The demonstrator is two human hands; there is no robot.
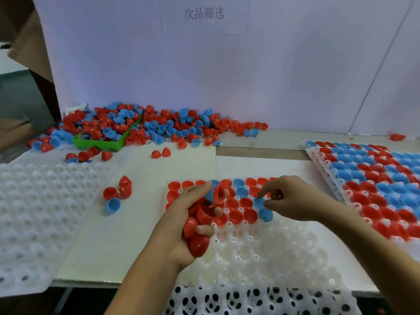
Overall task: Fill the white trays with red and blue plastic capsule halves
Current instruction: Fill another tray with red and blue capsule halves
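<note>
**Filling the middle tray, cup by cup**

While the left hand (193, 223) clenches a clutch of red halves (200, 246), the right hand's (293, 201) fingers (261, 195) pinch a blue half (264, 213) over the white tray (250, 253) at the bench's near edge. Light, stiff, slick shells (probably skittish): best pinched by the rim.

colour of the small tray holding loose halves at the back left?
Bright green tray, heaped with red and blue capsule halves. Head view, the only one.
</note>
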